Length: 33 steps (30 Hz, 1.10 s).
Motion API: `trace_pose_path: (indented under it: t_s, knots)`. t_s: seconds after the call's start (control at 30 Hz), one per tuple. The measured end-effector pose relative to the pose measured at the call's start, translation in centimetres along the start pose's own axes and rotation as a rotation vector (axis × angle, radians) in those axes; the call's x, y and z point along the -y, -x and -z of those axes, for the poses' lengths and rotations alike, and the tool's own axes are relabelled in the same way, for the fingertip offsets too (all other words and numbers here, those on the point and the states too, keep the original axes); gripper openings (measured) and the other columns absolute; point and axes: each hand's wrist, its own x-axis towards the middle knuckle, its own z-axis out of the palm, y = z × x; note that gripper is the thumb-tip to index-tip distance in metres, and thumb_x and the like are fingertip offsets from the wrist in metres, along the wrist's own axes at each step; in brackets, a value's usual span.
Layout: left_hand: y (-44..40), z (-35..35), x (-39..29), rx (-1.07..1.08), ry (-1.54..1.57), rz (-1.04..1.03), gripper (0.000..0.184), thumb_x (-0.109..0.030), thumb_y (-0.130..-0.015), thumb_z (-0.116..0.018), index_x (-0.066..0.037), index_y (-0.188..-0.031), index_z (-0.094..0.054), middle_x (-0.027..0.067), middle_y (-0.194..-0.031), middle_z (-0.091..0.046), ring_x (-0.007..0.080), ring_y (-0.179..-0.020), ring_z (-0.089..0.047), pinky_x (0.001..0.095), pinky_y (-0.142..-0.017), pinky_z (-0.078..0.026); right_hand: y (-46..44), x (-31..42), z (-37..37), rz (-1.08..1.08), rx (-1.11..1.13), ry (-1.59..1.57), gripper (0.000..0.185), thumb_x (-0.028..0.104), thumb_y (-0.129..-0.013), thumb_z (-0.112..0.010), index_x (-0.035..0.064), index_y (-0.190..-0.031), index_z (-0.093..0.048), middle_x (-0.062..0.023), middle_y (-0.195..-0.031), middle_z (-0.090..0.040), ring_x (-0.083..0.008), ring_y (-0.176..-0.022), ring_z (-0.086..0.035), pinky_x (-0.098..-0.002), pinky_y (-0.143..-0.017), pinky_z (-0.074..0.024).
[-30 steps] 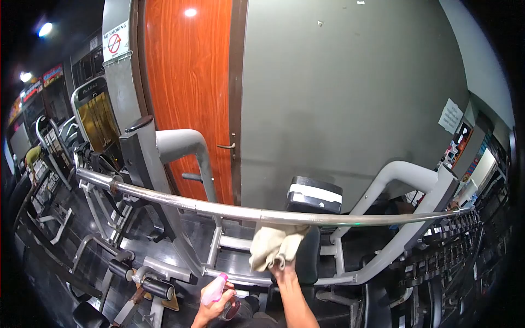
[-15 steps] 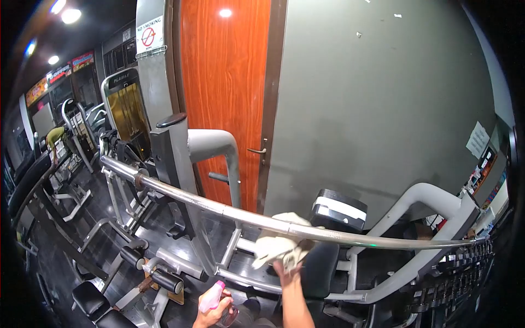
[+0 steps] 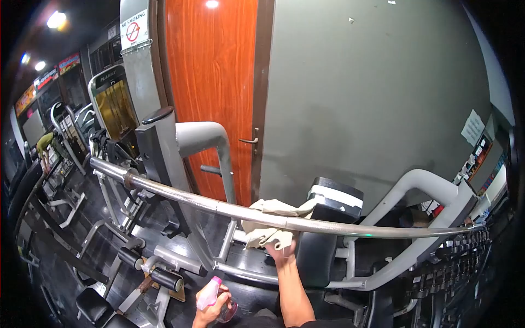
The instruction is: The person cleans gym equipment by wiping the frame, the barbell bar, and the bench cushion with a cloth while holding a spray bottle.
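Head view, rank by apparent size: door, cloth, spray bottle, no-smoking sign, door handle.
1. Door
2. Cloth
3. Spray bottle and no-smoking sign: too alike to rank
4. Door handle

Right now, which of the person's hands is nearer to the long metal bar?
Right. The right hand, holding the cloth, is just below the metal bar; the left hand, holding the spray bottle, is lower and well apart from it.

bar before door; cloth behind bar; bottle in left hand
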Motion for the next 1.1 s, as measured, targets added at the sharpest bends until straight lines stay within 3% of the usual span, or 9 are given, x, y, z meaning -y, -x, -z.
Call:
trace_pose_path:
  t_s: [0.23, 0.27, 0.4, 0.47, 0.6, 0.7, 0.8, 0.9, 1.1]
  knots:
    - [-1.4, 0.3, 0.2, 0.0, 0.035, -0.015, 0.014, 0.003, -0.083, -0.057, 0.006, -0.096, -0.053, 0.0127, -0.076, -0.062, 0.0174, -0.058, -0.061, 0.0277, -0.055, -0.05, 3.3, 0.4, 4.8, -0.043, 0.077, -0.323, 0.056, 0.057, -0.086, -0.045, 0.0092, -0.114, -0.055, -0.0115, -0.12, -0.054, -0.025, -0.115, -0.048, -0.0506, -0.1, -0.0341]
    - [-1.5, 0.3, 0.7, -0.023, 0.105, 0.025, 0.013, 0.003, -0.083, -0.056, 0.006, -0.095, -0.053, 0.0128, -0.076, -0.061, 0.0173, -0.058, -0.062, 0.0277, -0.055, -0.05, 3.0, 1.0, 3.9, 0.028, -0.132, -0.307, 0.052, 0.059, -0.085, -0.044, 0.0166, -0.109, -0.06, -0.0063, -0.123, -0.055, -0.0246, -0.116, -0.049, -0.0544, -0.102, -0.0301]
    - [-1.7, 0.0, 0.8, 0.001, 0.108, 0.008, 0.014, 0.002, -0.083, -0.056, 0.007, -0.097, -0.052, 0.0132, -0.076, -0.061, 0.0182, -0.057, -0.061, 0.0284, -0.055, -0.051, -0.8, 3.1, -0.7, 0.202, 0.132, -0.379, 0.03, 0.041, -0.09, -0.045, 0.023, -0.109, -0.06, 0.0036, -0.121, -0.057, -0.018, -0.121, -0.045, -0.047, -0.112, -0.0131]
    - [-1.5, 0.1, 0.1, 0.021, 0.092, -0.038, 0.014, 0.002, -0.084, -0.056, 0.007, -0.097, -0.052, 0.0134, -0.077, -0.061, 0.0186, -0.056, -0.061, 0.0286, -0.055, -0.051, -0.6, 2.5, 0.4, 0.063, 0.095, -0.532, 0.025, 0.034, -0.091, -0.045, 0.0207, -0.108, -0.058, 0.0013, -0.112, -0.061, -0.0184, -0.114, -0.051, -0.0403, -0.11, -0.0213]
    - [-1.4, 0.6, 1.1, -0.037, 0.119, -0.037, 0.014, 0.002, -0.084, -0.055, 0.007, -0.097, -0.052, 0.0132, -0.076, -0.061, 0.0179, -0.057, -0.061, 0.028, -0.055, -0.05, 5.3, -2.9, 4.5, -0.245, 0.34, 0.505, 0.039, 0.029, -0.085, -0.062, 0.005, -0.115, -0.052, -0.0143, -0.111, -0.057, -0.0293, -0.106, -0.054, -0.0419, -0.096, -0.0417]
    - [-1.0, 0.8, 0.7, -0.051, 0.072, -0.019, 0.014, 0.002, -0.084, -0.056, 0.007, -0.096, -0.052, 0.0131, -0.076, -0.061, 0.0173, -0.056, -0.061, 0.0275, -0.054, -0.05, 5.6, -4.8, 4.9, -0.43, -0.075, 0.036, 0.043, 0.029, -0.086, -0.059, 0.0026, -0.119, -0.049, -0.014, -0.114, -0.057, -0.0273, -0.105, -0.056, -0.0423, -0.098, -0.0401]
    - [-0.2, 1.2, 0.7, -0.061, 0.072, -0.036, 0.014, 0.002, -0.084, -0.056, 0.006, -0.096, -0.052, 0.0131, -0.076, -0.061, 0.0169, -0.057, -0.061, 0.0271, -0.054, -0.049, 0.5, -2.2, 4.7, -0.052, -0.306, -0.234, 0.038, 0.027, -0.093, -0.045, 0.0089, -0.126, -0.047, -0.0079, -0.126, -0.052, -0.0222, -0.116, -0.049, -0.0388, -0.103, -0.037]
    - [0.3, 1.6, 0.9, -0.064, 0.109, -0.022, 0.014, 0.002, -0.084, -0.056, 0.006, -0.096, -0.052, 0.0133, -0.077, -0.061, 0.0169, -0.057, -0.061, 0.027, -0.054, -0.049, -2.9, -1.2, 0.6, 0.125, -0.104, -0.164, 0.046, 0.032, -0.093, -0.043, 0.0076, -0.132, -0.041, -0.0087, -0.132, -0.048, -0.0264, -0.121, -0.045, -0.0392, -0.104, -0.0347]
    - [1.1, 1.5, 0.7, -0.08, 0.098, -0.033, 0.014, 0.002, -0.084, -0.056, 0.006, -0.097, -0.051, 0.0134, -0.077, -0.06, 0.0173, -0.057, -0.061, 0.0277, -0.054, -0.049, -2.5, -3.6, -0.7, -0.239, 0.07, -0.325, 0.053, 0.043, -0.087, -0.052, 0.003, -0.122, -0.05, -0.0125, -0.12, -0.056, -0.0285, -0.106, -0.055, -0.0436, -0.089, -0.0467]
